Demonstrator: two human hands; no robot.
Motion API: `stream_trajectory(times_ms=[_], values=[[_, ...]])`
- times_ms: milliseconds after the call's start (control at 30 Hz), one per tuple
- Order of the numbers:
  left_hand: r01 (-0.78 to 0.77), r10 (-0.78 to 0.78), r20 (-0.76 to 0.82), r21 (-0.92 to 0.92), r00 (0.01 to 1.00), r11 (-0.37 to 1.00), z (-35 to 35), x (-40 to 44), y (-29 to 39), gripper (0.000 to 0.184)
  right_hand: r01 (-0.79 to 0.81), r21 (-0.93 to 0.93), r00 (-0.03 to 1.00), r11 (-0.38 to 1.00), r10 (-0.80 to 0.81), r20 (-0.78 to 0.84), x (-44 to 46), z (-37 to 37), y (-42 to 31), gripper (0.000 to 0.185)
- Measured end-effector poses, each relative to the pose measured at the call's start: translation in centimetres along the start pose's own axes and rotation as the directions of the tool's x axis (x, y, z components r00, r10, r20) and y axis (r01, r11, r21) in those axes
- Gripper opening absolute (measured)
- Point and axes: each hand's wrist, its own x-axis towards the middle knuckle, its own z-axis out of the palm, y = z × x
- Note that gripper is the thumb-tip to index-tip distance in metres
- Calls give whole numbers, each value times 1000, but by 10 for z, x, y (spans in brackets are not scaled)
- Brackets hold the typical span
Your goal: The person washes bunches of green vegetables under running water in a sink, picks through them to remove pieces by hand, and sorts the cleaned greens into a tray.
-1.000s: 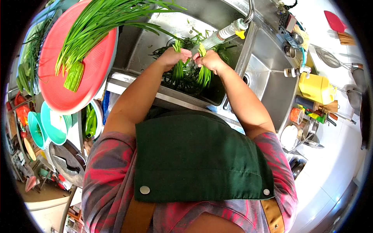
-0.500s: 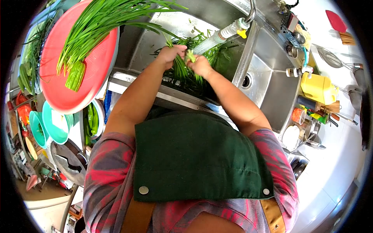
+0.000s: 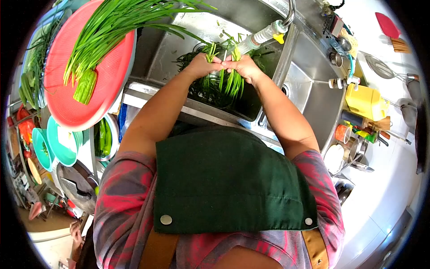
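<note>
In the head view my left hand (image 3: 201, 67) is closed round a bunch of garlic chives (image 3: 211, 50), whose pale ends poke up above the fingers. Beside it my right hand (image 3: 244, 67) grips another part of the garlic chives (image 3: 234, 86), with green leaves hanging below. The fingertips of both hands meet or nearly meet. Clear water runs from the faucet (image 3: 262, 38) just behind them. More wet greens lie under the hands in the left sink basin (image 3: 165, 58).
A red colander (image 3: 107, 85) at left bears a big bunch of garlic chives (image 3: 112, 31). Green bowls (image 3: 62, 145) and long green peppers (image 3: 105, 136) stand below it. The second basin (image 3: 313, 103) and a yellow jug (image 3: 365, 101) are at right. Another person's hand (image 3: 76, 233) shows at lower left.
Both hands have come together and turned, bringing the pale chive ends upright. My right hand has shifted right and now holds a fuller bunch. Another person's hand has appeared at lower left.
</note>
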Motion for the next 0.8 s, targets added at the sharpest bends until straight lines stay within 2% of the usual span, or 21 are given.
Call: stream_trajectory(times_ms=[100,200,267,300,367,400,433,467,500,533,567,600,633,700,767,800], values=[[0,0,3,13,1000,1000,1,3,-7,23,-15,-101,999,995,18,34,-3,0,-8,19],[-26,31,-74,70,997,997,0,9,-16,20,-29,-145,996,989,40,75,-3,-5,-13,17],[68,17,-282,288,959,955,-2,12,-18,19,-55,-196,991,979,77,107,-8,-10,-20,13],[69,16,-283,288,959,955,-6,13,-22,19,-50,-223,991,974,76,108,-5,-18,-16,11],[168,-154,-563,-27,812,985,-14,16,-28,24,-216,-267,958,939,151,-244,-24,-15,-45,11],[227,-329,-501,-255,801,940,-17,18,-27,30,-305,-269,917,914,205,-343,-14,-30,-36,14],[227,-330,-502,-256,800,940,-18,17,-25,30,-17,9,884,1000,20,-466,10,-44,-1,20],[202,-396,-325,-495,859,845,-18,16,-22,34,9,163,895,987,65,-442,9,-43,-2,22],[205,-405,-133,-697,905,687,-18,15,-20,39,31,315,905,949,107,-412,8,-41,-3,25],[201,-238,54,-731,970,652,-21,14,-21,40,-11,112,932,994,50,-360,12,-43,3,23],[204,-237,59,-730,970,653,-19,15,-20,40,-41,-99,955,994,9,-298,17,-47,13,22],[207,-144,149,-744,978,636,-16,11,-14,42,-52,-139,988,989,31,-154,27,-47,24,21],[212,-47,233,-757,971,619,-13,8,-10,45,41,-101,999,994,-42,-12,-4,-16,-16,25],[203,-18,258,-716,966,667,-12,6,-10,49,19,-17,981,1000,-15,192,-6,6,-20,24],[220,51,326,-737,944,639,-10,7,-12,49,42,-127,986,991,-21,164,-2,24,-17,23],[183,57,298,-715,953,674,-9,4,-9,45,76,-246,989,966,-41,144,0,30,-18,21]])
